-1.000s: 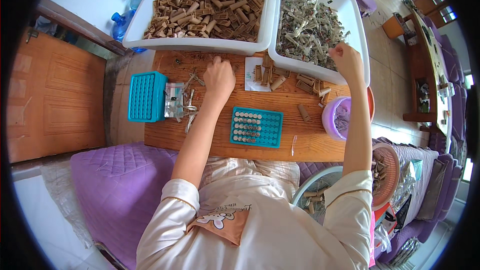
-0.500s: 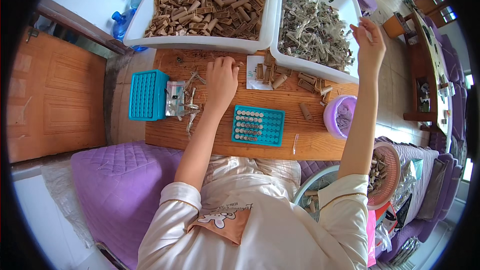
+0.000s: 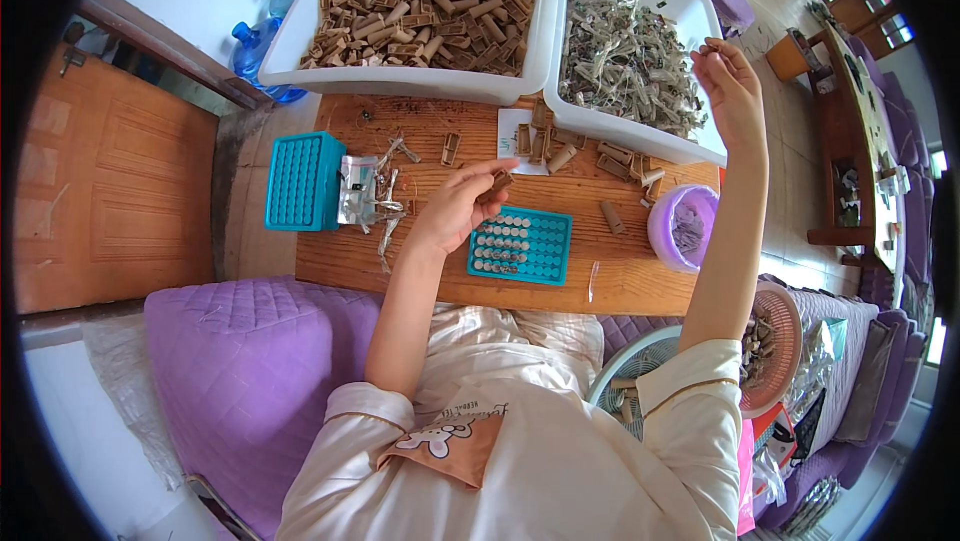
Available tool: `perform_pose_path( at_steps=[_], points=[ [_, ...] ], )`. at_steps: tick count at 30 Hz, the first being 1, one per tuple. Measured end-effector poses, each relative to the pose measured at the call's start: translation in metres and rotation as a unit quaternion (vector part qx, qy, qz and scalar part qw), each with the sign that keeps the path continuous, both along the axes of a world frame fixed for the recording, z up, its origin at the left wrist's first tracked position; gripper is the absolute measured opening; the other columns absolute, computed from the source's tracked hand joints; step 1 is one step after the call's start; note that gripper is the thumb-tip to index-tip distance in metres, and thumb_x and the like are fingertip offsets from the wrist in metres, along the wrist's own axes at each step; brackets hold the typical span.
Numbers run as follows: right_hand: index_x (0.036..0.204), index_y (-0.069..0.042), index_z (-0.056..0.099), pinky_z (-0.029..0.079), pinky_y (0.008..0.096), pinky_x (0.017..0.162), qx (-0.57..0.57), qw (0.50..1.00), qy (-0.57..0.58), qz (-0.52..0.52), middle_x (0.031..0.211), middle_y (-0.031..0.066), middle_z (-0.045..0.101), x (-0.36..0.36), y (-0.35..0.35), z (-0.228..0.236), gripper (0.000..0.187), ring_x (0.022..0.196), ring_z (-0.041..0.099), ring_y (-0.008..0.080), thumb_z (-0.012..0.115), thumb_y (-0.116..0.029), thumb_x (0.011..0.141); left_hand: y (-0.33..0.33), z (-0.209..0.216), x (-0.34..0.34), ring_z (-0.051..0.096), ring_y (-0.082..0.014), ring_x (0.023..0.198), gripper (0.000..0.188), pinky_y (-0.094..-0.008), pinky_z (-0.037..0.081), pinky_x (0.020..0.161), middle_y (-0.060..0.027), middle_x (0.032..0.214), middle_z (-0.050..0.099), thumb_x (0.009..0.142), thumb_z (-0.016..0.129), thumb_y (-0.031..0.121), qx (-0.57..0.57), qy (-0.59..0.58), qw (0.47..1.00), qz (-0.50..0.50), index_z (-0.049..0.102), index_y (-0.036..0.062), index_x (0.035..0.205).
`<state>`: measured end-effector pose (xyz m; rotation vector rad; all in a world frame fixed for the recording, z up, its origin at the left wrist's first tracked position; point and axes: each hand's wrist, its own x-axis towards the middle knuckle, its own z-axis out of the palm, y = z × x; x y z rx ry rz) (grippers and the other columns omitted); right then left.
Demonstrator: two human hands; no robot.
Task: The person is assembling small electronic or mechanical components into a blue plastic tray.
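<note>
Between the thumb and fingers of my left hand [image 3: 455, 209] is a brown plastic casing [image 3: 497, 184], held just above the far-left corner of a teal tray [image 3: 546, 247]. Rows of round silver button cells [image 3: 500, 243] fill the tray's left part. My right hand [image 3: 733, 99] is raised by the right rim of a white bin [image 3: 640, 136] heaped with wired clear parts [image 3: 630, 61]. Its fingers are curled together, and what they pinch is too small to make out. Another brown casing [image 3: 450, 149] lies on the wooden table beyond my left hand.
A second white bin [image 3: 400, 84] full of brown casings stands at the far left. Stacked teal trays [image 3: 304, 181] and loose wired parts [image 3: 385, 206] lie left. A purple tub [image 3: 660, 231] stands right. Two baskets, one pink [image 3: 790, 341], one pale green [image 3: 605, 381], sit beside my right arm.
My left hand has come nearer and to the right, the brown casing now showing in its fingers. The other casing on the table has come into sight. My right hand has shifted slightly left and nearer.
</note>
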<state>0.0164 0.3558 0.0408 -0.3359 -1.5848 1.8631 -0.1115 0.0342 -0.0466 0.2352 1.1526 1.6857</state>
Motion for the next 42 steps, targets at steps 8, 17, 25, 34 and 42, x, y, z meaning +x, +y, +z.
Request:
perform_pose_path(
  at_steps=[8, 17, 25, 34, 42],
  points=[
    [0.106, -0.002, 0.048, 0.043, 0.0272, 0.083, -0.006, 0.997, -0.059, -0.040, 0.100, 0.0072, 0.055, 0.000, 0.011, -0.002, 0.022, 0.098, 0.054, 0.0186, 0.049, -0.011, 0.086, -0.012, -0.004, 0.013, 0.052, -0.0110, 0.076, 0.023, -0.0217, 0.047, 0.063, -0.0085, 0.099, 0.053, 0.091, 0.039, 0.018, 0.146, -0.108, 0.981, -0.064, 0.042, 0.0072, 0.111],
    [0.101, -0.001, 0.057, 0.043, 0.0202, 0.056, 0.113, 0.991, -0.057, 0.038, 0.075, 0.0018, 0.050, 0.025, -0.125, 0.016, 0.021, 0.063, 0.048, 0.0071, 0.050, -0.013, 0.086, -0.015, 0.031, 0.052, 0.048, -0.0283, 0.108, 0.042, -0.0429, 0.044, 0.088, -0.0095, 0.119, 0.048, 0.081, 0.056, 0.013, 0.255, -0.102, 0.960, 0.045, 0.039, 0.0057, 0.118],
    [0.085, -0.003, 0.061, 0.039, 0.0210, 0.044, 0.260, 0.959, -0.092, -0.067, 0.065, 0.0041, 0.053, 0.046, -0.251, 0.015, 0.022, 0.049, 0.048, 0.0108, 0.065, 0.006, 0.065, -0.027, 0.047, 0.091, 0.051, -0.0198, 0.101, 0.044, -0.0319, 0.045, 0.085, -0.0105, 0.107, 0.054, 0.074, 0.065, 0.009, 0.260, 0.068, 0.958, 0.095, 0.048, 0.0012, 0.113],
    [0.078, -0.002, 0.059, 0.044, 0.0242, 0.044, 0.391, 0.914, -0.011, -0.110, 0.064, 0.0051, 0.054, 0.057, -0.261, 0.011, 0.023, 0.051, 0.054, 0.0153, 0.068, 0.007, 0.059, -0.040, 0.050, 0.093, 0.055, -0.0186, 0.094, 0.045, -0.0271, 0.048, 0.078, -0.0120, 0.102, 0.056, 0.069, 0.065, -0.002, 0.263, 0.100, 0.958, 0.049, 0.050, 0.0001, 0.112],
    [0.089, -0.004, 0.062, 0.045, 0.0257, 0.049, 0.443, 0.894, -0.065, -0.010, 0.078, 0.0054, 0.054, 0.059, -0.261, 0.014, 0.030, 0.063, 0.055, 0.0159, 0.062, 0.007, 0.061, -0.046, 0.051, 0.097, 0.056, -0.0179, 0.094, 0.043, -0.0278, 0.048, 0.078, -0.0120, 0.104, 0.057, 0.073, 0.065, 0.005, 0.276, 0.050, 0.956, 0.089, 0.050, -0.0005, 0.113]
  ],
)
